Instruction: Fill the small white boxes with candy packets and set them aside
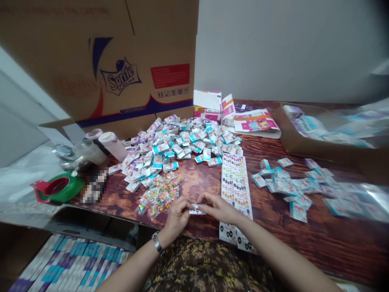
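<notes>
Patterned brown-and-yellow clothing (203,263) fills the bottom of the view, below a dark wood-grain table (304,239). Just left of a long printed sheet (235,182), the left hand (179,215), with a metal wristwatch (157,242), and the right hand (217,207) nearly meet, pinching a small white printed paper packet (197,209) between their fingertips.

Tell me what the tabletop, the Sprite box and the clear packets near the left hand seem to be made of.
The tabletop looks like varnished wood: dark grain under a glossy shine. The Sprite box looks like cardboard, matte brown with printed logos and creased flaps. The clear packets seem to be thin plastic, glinting and crinkled, with colored pieces showing through.
</notes>
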### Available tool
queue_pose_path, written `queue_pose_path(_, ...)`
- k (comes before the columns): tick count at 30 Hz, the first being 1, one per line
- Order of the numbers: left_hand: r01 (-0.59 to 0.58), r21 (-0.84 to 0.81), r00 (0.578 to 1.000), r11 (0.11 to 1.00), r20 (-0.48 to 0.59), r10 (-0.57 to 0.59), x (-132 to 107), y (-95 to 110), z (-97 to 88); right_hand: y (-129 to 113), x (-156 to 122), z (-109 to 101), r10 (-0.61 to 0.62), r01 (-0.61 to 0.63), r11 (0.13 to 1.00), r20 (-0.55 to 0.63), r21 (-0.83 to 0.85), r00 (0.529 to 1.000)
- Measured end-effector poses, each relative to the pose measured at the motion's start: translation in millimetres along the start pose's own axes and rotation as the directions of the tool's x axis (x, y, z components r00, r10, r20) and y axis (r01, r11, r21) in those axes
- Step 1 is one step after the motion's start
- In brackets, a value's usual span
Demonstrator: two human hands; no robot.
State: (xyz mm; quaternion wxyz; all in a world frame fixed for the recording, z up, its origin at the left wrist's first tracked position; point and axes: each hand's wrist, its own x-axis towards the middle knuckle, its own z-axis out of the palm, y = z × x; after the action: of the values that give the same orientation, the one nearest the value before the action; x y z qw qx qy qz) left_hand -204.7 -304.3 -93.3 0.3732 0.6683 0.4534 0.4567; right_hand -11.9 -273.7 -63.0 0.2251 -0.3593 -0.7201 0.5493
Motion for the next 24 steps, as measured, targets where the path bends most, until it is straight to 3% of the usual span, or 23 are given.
queue_pose_path(3,-0.110,0.122,0.986,0.986,0.139,0.093,8.7,3.1,-8.8,9.7,6.4,0.7,0.019,-0.020,0.999,0.046,0.025,0.999)
queue_pose_path(6,-0.138,0.396,0.985,0.908,0.152,0.083,27.7,-0.7,-25.6,10.2,9.9,-2.6,-0.005,0.004,0.980,-0.005,-0.198,1.000)
queue_pose_path(8,-0.093,0.658,0.996,0.747,0.063,0.069,40.5,-8.6,-34.8,7.0,11.5,-7.3,-0.040,0.009,0.946,-0.091,-0.325,0.995)
queue_pose_path(10,-0.098,0.812,0.995,0.575,0.088,0.046,48.0,-17.9,-36.5,4.8,13.5,-12.7,-0.064,0.001,0.928,-0.156,-0.374,0.986)
queue_pose_path(12,-0.181,0.854,0.981,0.487,0.194,0.023,48.7,-24.7,-29.9,5.7,16.0,-18.0,-0.086,-0.006,0.917,-0.211,-0.399,0.974)
queue_pose_path(16,-0.337,0.805,0.929,0.488,0.368,0.034,38.1,-26.0,-10.3,15.9,20.8,-28.0,-0.149,-0.041,0.846,-0.310,-0.531,0.939)
queue_pose_path(20,-0.366,0.779,0.919,0.509,0.390,0.062,30.3,-20.7,-6.9,27.6,27.8,-32.0,-0.198,-0.080,0.748,-0.336,-0.659,0.921)
queue_pose_path(24,-0.366,0.793,0.921,0.487,0.382,0.071,27.5,-21.2,-8.7,35.6,41.8,-23.2,-0.270,-0.085,0.510,-0.253,-0.856,0.929)
